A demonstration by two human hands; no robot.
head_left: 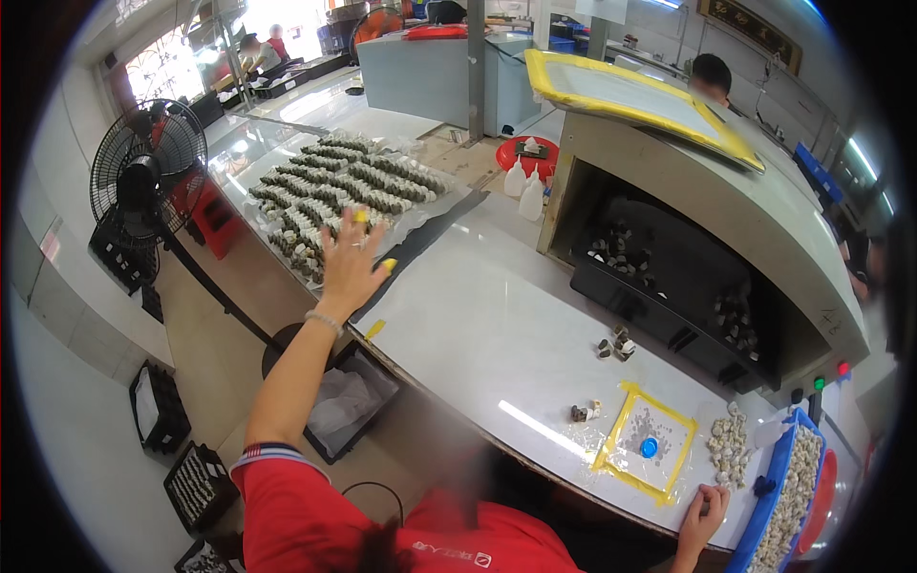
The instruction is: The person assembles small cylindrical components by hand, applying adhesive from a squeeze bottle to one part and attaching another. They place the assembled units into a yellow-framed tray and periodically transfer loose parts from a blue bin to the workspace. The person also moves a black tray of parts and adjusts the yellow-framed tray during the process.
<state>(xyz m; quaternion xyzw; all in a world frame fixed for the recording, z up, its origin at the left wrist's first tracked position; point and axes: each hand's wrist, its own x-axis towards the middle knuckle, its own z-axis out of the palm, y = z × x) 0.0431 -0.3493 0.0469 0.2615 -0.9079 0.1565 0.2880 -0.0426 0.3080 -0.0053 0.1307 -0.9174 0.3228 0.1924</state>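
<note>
Rows of small pale-and-dark pieces (349,181) lie at the far left end of the counter (458,306), running up to its left edge; the left hand (351,263) is stretched over their near right corner, its grip spread, fingers apart and two tips wrapped in yellow; whether it touches a piece I cannot tell. The right hand (703,516) rests at the counter's near edge toward the right corner, grip curled; what is inside it, if anything, is hidden.

The rows look like the finished share; what seems left is the loose pale pile (729,449) and the heaped blue tray (778,492) at the right end, with two small clusters, one near (585,412) and one farther back (623,344), standing apart in between.

The surface is white and glossy, crossed by a dark strip (420,248); a yellow-taped square (616,430) bearing a blue disc (650,447) sits by the near edge; an open-fronted housing (592,143) lines the back; a black fan (148,167) stands on the floor beyond the left edge.
</note>
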